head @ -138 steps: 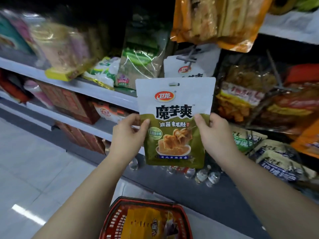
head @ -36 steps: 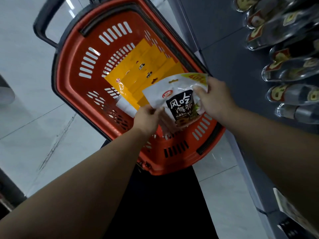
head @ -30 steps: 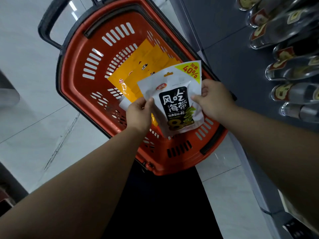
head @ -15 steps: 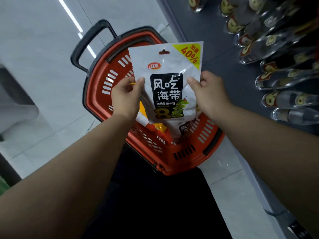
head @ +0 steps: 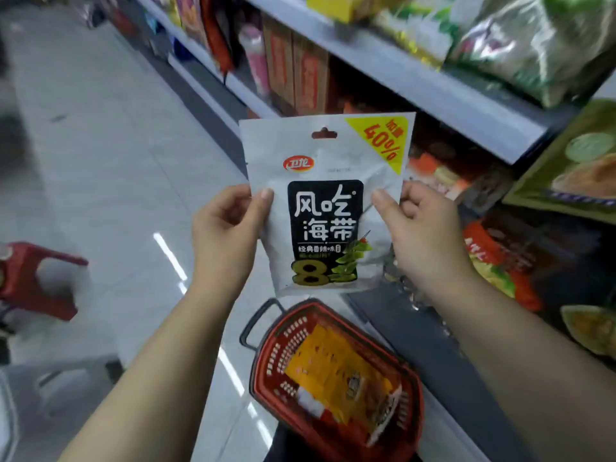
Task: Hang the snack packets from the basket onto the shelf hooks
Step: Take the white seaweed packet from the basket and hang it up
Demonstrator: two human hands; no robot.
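**Inspector:** At chest height before the shelving, one white snack packet (head: 325, 201) is held upright and facing the camera. Left hand (head: 224, 238) pinches its left edge, thumb on the printed face, other fingers behind. Right hand (head: 421, 235) pinches the right edge in the same way. Both grips are closed on the packet.

**Clerk:** Why two hands on so light an item?

**Inspector:** My judgement is that the edge grip keeps the film flat and leaves the hang hole (head: 324, 133) at the top uncovered, ready for a hook. No hook can be made out ahead of it; that area is blurred.

**Clerk:** And the remaining stock?

**Inspector:** Red basket (head: 413, 388) stands on the floor below the packet, beside the shelf base, with yellow packets (head: 333, 368) lying inside. The task is therefore unfinished.

**Clerk:** Surroundings?

**Inspector:** Grey shelf boards (head: 430, 85) run along the right, stocked with boxes and bagged goods, and more bags hang further right. Pale tiled floor (head: 100, 161) reflects strip lighting. A red stool (head: 36, 278) sits at the left, well apart from the basket.
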